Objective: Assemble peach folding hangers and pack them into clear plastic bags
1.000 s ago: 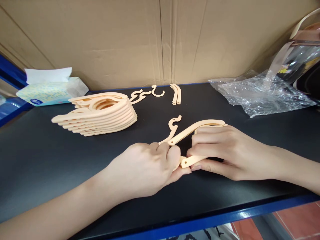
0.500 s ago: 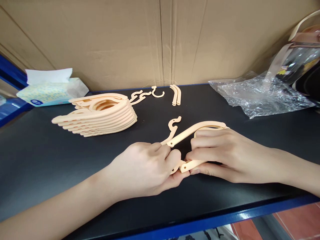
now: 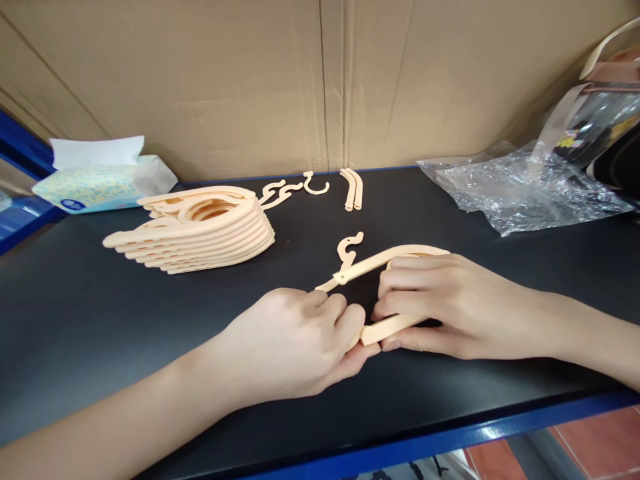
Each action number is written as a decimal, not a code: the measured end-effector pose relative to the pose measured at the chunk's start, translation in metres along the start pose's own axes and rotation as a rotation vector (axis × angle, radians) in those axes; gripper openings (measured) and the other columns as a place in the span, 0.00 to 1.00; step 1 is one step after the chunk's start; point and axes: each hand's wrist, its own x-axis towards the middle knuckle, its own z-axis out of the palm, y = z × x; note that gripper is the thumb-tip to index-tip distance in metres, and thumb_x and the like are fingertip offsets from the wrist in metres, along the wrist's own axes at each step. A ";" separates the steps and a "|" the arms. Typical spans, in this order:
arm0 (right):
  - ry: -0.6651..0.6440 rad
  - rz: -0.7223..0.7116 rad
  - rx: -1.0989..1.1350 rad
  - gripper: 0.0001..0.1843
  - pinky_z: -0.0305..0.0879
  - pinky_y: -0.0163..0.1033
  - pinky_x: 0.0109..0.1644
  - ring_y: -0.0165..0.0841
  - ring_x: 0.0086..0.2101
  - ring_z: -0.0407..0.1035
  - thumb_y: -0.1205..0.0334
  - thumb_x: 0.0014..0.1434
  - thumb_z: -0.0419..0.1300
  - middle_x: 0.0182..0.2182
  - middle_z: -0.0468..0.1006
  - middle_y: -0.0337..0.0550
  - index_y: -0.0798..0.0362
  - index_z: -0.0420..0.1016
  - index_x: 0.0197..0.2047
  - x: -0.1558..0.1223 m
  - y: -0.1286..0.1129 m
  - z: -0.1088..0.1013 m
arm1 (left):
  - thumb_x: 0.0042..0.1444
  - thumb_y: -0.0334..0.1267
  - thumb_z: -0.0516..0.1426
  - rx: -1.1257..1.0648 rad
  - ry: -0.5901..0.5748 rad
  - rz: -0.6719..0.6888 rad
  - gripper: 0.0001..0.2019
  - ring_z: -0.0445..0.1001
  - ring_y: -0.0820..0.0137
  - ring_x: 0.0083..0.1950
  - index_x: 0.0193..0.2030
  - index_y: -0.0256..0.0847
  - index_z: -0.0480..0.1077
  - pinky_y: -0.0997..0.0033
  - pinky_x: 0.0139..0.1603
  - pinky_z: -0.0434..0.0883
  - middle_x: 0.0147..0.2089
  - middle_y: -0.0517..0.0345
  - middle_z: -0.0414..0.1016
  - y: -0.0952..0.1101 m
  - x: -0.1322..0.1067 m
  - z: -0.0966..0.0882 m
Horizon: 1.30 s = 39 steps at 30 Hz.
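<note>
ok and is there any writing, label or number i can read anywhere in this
No text here is legible.
Tissue pack: blue oval logo, too blurred to read.
Shiny bag: yellow print, too blurred to read.
Held hanger and stacked hangers: no marking seen.

Nothing can be read: the logo on the tissue pack [image 3: 100, 183] and the mark on the bag [image 3: 595, 123] are blurred.
</note>
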 end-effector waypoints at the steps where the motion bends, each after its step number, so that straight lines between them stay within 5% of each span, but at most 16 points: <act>1: 0.005 0.007 -0.007 0.14 0.60 0.43 0.52 0.33 0.36 0.66 0.55 0.67 0.55 0.31 0.73 0.40 0.54 0.77 0.39 0.000 0.001 0.001 | 0.69 0.39 0.43 -0.021 -0.001 -0.006 0.18 0.61 0.73 0.18 0.27 0.41 0.61 0.68 0.19 0.54 0.21 0.65 0.62 0.000 -0.001 0.002; 7: 0.011 0.045 -0.036 0.18 0.60 0.44 0.56 0.35 0.42 0.68 0.47 0.63 0.59 0.37 0.75 0.43 0.56 0.75 0.41 -0.001 0.007 -0.001 | 0.61 0.33 0.47 -0.353 -0.006 -0.023 0.08 0.60 0.72 0.23 0.30 0.41 0.61 0.71 0.22 0.57 0.26 0.64 0.64 -0.001 -0.003 0.005; 11: -0.005 0.063 0.030 0.24 0.62 0.42 0.53 0.37 0.45 0.68 0.41 0.61 0.58 0.39 0.74 0.46 0.57 0.75 0.43 -0.001 0.010 -0.004 | 0.57 0.29 0.47 -0.378 -0.012 0.008 0.08 0.60 0.68 0.28 0.29 0.39 0.64 0.67 0.28 0.61 0.27 0.58 0.65 -0.004 0.002 0.000; 14: -0.004 0.095 0.072 0.24 0.64 0.42 0.49 0.37 0.44 0.68 0.43 0.66 0.51 0.41 0.74 0.47 0.56 0.75 0.44 -0.002 0.013 -0.006 | 0.60 0.28 0.47 -0.329 -0.004 0.033 0.10 0.67 0.62 0.43 0.38 0.36 0.69 0.61 0.46 0.66 0.38 0.51 0.72 -0.006 0.005 -0.001; 16: 0.032 0.129 0.083 0.21 0.65 0.42 0.48 0.37 0.45 0.68 0.47 0.69 0.49 0.42 0.74 0.47 0.54 0.75 0.45 -0.003 0.014 -0.007 | 0.60 0.25 0.48 -0.264 0.016 0.026 0.13 0.64 0.58 0.57 0.46 0.35 0.70 0.57 0.58 0.60 0.50 0.48 0.72 -0.007 0.005 0.001; 18: 0.068 0.166 0.089 0.19 0.65 0.41 0.48 0.37 0.46 0.69 0.49 0.69 0.48 0.43 0.74 0.46 0.52 0.75 0.45 -0.004 0.015 -0.008 | 0.59 0.21 0.48 -0.192 0.031 -0.009 0.17 0.59 0.57 0.63 0.50 0.38 0.69 0.57 0.60 0.58 0.57 0.47 0.68 -0.008 0.004 0.005; 23: 0.038 0.262 0.074 0.20 0.66 0.41 0.49 0.35 0.44 0.71 0.50 0.70 0.47 0.45 0.74 0.46 0.53 0.75 0.48 -0.003 0.018 -0.005 | 0.63 0.21 0.46 -0.151 0.022 -0.105 0.17 0.67 0.63 0.48 0.50 0.42 0.68 0.63 0.44 0.65 0.59 0.49 0.65 -0.008 0.000 0.010; 27: 0.038 0.297 0.078 0.21 0.65 0.42 0.52 0.35 0.46 0.71 0.51 0.71 0.46 0.48 0.72 0.46 0.53 0.75 0.49 -0.002 0.019 -0.004 | 0.63 0.25 0.46 -0.285 0.030 -0.079 0.13 0.69 0.63 0.48 0.45 0.36 0.70 0.63 0.46 0.68 0.57 0.45 0.67 -0.005 -0.001 0.007; 31: 0.045 0.307 0.073 0.19 0.65 0.42 0.53 0.34 0.46 0.70 0.54 0.71 0.46 0.49 0.72 0.45 0.51 0.76 0.49 -0.002 0.018 -0.004 | 0.66 0.40 0.52 -0.344 0.068 -0.108 0.10 0.72 0.61 0.47 0.40 0.36 0.70 0.62 0.45 0.70 0.54 0.44 0.70 -0.002 0.000 0.002; 39: 0.114 0.308 -0.055 0.15 0.67 0.39 0.48 0.33 0.43 0.72 0.57 0.70 0.50 0.48 0.74 0.44 0.53 0.77 0.44 -0.003 0.023 -0.003 | 0.65 0.36 0.55 -0.326 0.083 -0.209 0.06 0.76 0.65 0.44 0.36 0.38 0.66 0.65 0.43 0.72 0.54 0.49 0.73 -0.003 -0.001 0.005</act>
